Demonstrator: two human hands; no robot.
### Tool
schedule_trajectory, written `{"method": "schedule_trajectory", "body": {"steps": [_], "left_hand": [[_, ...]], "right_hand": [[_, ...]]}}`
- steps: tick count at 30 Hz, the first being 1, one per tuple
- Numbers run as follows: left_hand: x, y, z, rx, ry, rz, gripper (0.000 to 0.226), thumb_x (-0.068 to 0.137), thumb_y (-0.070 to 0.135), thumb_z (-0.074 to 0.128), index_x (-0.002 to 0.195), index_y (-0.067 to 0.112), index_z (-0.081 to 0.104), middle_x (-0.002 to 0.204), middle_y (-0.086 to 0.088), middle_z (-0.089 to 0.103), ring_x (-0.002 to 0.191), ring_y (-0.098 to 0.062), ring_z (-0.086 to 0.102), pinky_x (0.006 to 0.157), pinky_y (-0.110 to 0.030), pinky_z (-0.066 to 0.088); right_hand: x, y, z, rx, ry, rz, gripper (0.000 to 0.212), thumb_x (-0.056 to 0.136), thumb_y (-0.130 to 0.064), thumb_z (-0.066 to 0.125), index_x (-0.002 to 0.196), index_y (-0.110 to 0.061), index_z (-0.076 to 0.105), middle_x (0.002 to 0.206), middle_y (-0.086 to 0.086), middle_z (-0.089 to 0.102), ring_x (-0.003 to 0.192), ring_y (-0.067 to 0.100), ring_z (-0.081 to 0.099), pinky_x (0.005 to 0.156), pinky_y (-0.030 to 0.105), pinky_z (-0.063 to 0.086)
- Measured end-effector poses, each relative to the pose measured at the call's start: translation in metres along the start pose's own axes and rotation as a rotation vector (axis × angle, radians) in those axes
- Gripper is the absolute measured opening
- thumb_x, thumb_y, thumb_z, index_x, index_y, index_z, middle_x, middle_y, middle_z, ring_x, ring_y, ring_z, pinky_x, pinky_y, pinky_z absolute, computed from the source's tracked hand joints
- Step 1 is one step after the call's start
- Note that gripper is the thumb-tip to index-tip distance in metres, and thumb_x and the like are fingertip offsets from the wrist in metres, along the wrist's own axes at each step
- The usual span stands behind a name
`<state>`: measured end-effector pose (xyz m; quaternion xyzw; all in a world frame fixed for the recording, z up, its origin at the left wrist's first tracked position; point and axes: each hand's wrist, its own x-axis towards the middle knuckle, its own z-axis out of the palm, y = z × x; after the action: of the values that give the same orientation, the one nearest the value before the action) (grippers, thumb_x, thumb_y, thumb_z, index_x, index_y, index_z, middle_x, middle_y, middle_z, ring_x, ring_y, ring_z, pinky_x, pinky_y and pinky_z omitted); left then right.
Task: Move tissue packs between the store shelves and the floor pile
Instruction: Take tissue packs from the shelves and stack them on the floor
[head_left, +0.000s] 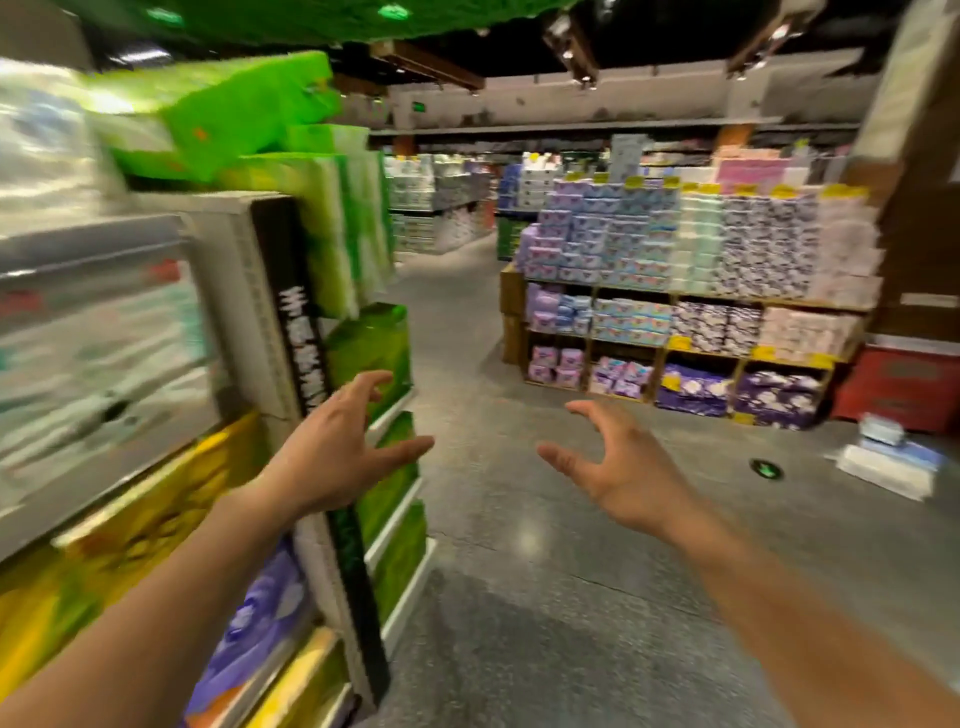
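My left hand (337, 447) is raised in front of the end of the shelf unit (291, 322) on the left, fingers spread and loosely bent, holding nothing. My right hand (618, 462) hovers over the aisle floor, fingers also spread and empty. Green tissue packs (374, 353) sit on the end shelves just beyond my left hand. Yellow packs (145, 514) and a purple pack (260, 618) fill the lower left shelves. A small pile of pale blue and white packs (888, 457) lies on the floor at the far right. The picture is blurred by motion.
A low wooden display (691, 306) of purple, blue and white packs stands across the aisle. A red crate (904, 384) sits beside it on the right. Grey floor (519, 597) runs between the shelves. A round green floor marker (766, 470) lies near the pile.
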<state>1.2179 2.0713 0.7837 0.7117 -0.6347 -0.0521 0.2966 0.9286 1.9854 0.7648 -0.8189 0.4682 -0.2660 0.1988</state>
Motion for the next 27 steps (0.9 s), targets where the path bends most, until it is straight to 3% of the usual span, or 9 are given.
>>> {"method": "schedule_trajectory", "body": {"steps": [3,7,17,27], "left_hand": [[0.042,0.038,0.081,-0.038,-0.128,0.006,0.131,0.044,0.108,0.038,0.149,0.031,0.035,0.145,0.000,0.052,0.124,-0.019,0.058,0.103,-0.041,0.049],[0.086,0.080,0.165,-0.061,-0.273,0.010,0.107,0.065,0.085,0.058,0.153,0.031,0.030,0.151,-0.001,0.047,0.129,-0.020,0.053,0.104,-0.041,0.048],[0.234,0.144,0.342,-0.080,-0.493,0.210,0.096,0.081,0.072,0.062,0.158,0.026,0.025,0.161,-0.002,0.036,0.143,-0.022,0.041,0.113,-0.038,0.037],[0.453,0.240,0.470,-0.166,-0.667,0.498,0.104,0.072,0.079,0.052,0.156,0.022,0.028,0.159,-0.005,0.039,0.143,-0.023,0.041,0.116,-0.040,0.036]], "right_hand": [[0.001,0.075,-0.029,-0.045,-0.017,0.120,0.092,0.077,-0.081,0.048,0.151,-0.027,0.038,0.160,-0.001,0.035,0.145,0.020,0.035,0.117,0.036,0.031],[0.001,0.159,-0.060,-0.100,-0.016,0.263,0.081,0.089,-0.068,0.054,0.153,-0.021,0.036,0.157,-0.001,0.037,0.144,0.018,0.034,0.116,0.034,0.030],[0.035,0.326,-0.071,-0.116,0.042,0.589,0.082,0.090,-0.070,0.050,0.153,-0.020,0.036,0.159,0.001,0.036,0.146,0.021,0.031,0.118,0.037,0.028],[0.150,0.456,-0.135,-0.094,0.288,0.879,0.082,0.089,-0.068,0.053,0.152,-0.017,0.039,0.157,0.002,0.039,0.144,0.021,0.036,0.118,0.036,0.031]]}}
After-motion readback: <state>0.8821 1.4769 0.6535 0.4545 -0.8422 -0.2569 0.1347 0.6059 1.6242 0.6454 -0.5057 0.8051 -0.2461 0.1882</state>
